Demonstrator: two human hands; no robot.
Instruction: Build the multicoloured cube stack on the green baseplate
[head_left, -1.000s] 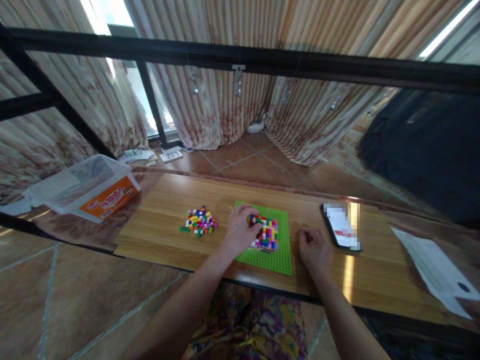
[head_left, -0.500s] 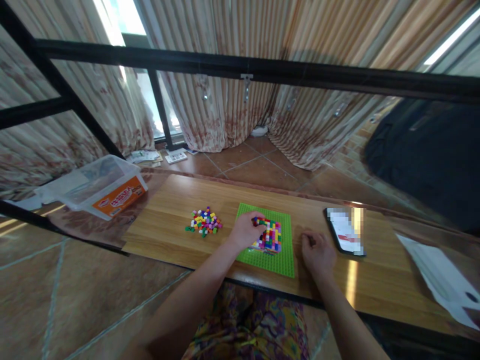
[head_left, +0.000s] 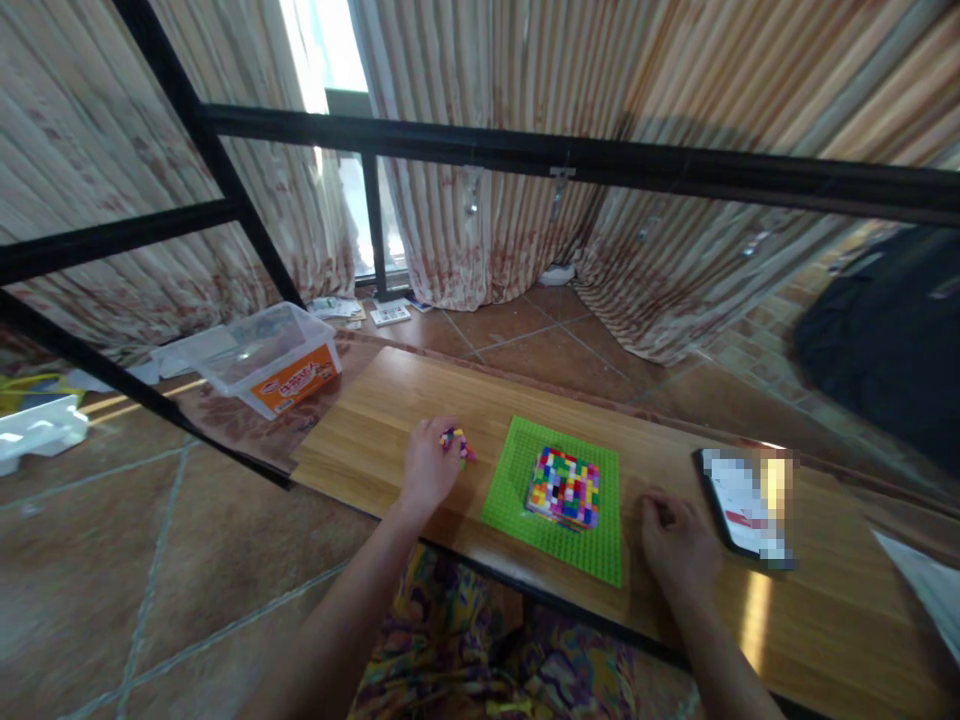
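My left hand [head_left: 431, 465] is over a small pile of loose coloured bricks [head_left: 457, 440] on the wooden table. It covers much of the pile, and its fingertips are hidden behind the hand. To the right lies a green baseplate [head_left: 510, 492] bearing a squarish block of many-coloured bricks [head_left: 566, 487], untouched by either hand. Beyond the plate's right edge, my right hand [head_left: 682, 548] rests on the table with its fingers curled in, and nothing shows in them.
A phone [head_left: 742, 508] with its screen lit lies right of my right hand. White paper [head_left: 919, 575] is at the table's right end. Past the left end stands a clear plastic box [head_left: 274, 355] with an orange label. A black metal bar [head_left: 510, 150] crosses above the table's far side.
My left hand has left the brick block and moved left to the loose pile. The right hand stays beside the baseplate. The whole view has shifted, moving things rightward.
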